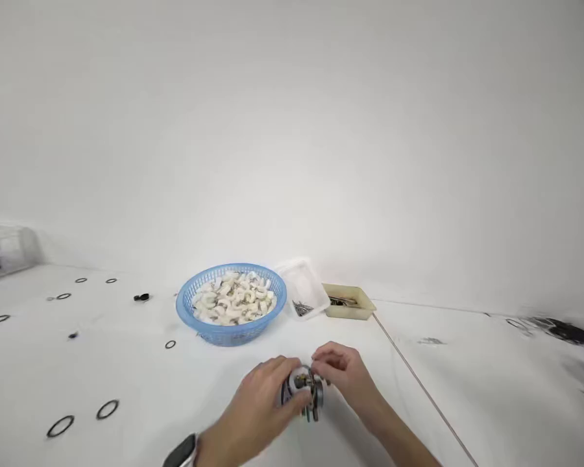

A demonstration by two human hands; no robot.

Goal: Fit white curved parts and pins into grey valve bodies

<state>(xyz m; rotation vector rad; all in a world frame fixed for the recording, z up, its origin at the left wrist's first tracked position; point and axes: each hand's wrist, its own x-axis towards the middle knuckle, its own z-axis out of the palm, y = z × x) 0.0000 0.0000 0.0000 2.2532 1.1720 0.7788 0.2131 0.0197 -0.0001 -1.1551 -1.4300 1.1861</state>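
Note:
Low in the middle of the head view is a small round device (302, 383) with a ring-like rim and coloured parts inside. My left hand (260, 405) grips it from the left, thumb across its near side and fingers over its top. At the device's right upper edge is my right hand (343, 373), its thumb and index finger pinched together; whatever they hold is too small to make out. A dark band with a watch shows on my left wrist.
Beyond my hands stand a blue basket (231, 334) of white curved pieces, a white tray (304, 285) with small metal parts and a yellowish tray (350, 312) with tools. Black rings (108, 409) lie at left. A thin cord (421, 384) runs along the right; black items (571, 334) lie far right.

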